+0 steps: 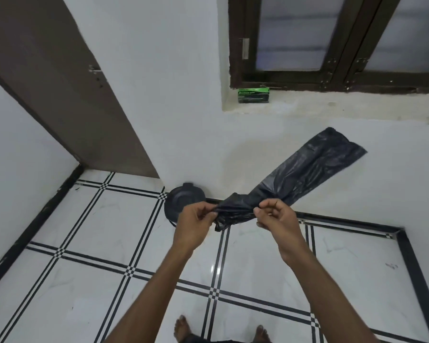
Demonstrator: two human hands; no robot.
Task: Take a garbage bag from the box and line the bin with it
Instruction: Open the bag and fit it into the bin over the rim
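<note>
Black thin-plastic garbage bag [295, 177] out of its box and held in mid-air in front of the white wall, bunched at the near end, the long flat far end flung up toward the right. Pinched at that bunched end by both hands: left hand [196, 219] with fingers curled on the crumpled edge, right hand [275, 215] nipping the plastic between thumb and fingertips, so each grip narrow and holding the bag. Green and black cardboard box [253, 95] resting on the plaster window ledge [332, 107], well apart from the hands. Round black plastic bin [181, 199] standing on the tiled floor [109, 268] against the wall, just beyond the left hand, seemingly with a lid on. Step in hand, probably: finding and parting the mouth of the bag. Next: rubbing the two layers apart, shaking the bag open, then uncovering the bin and lowering the bag in
</note>
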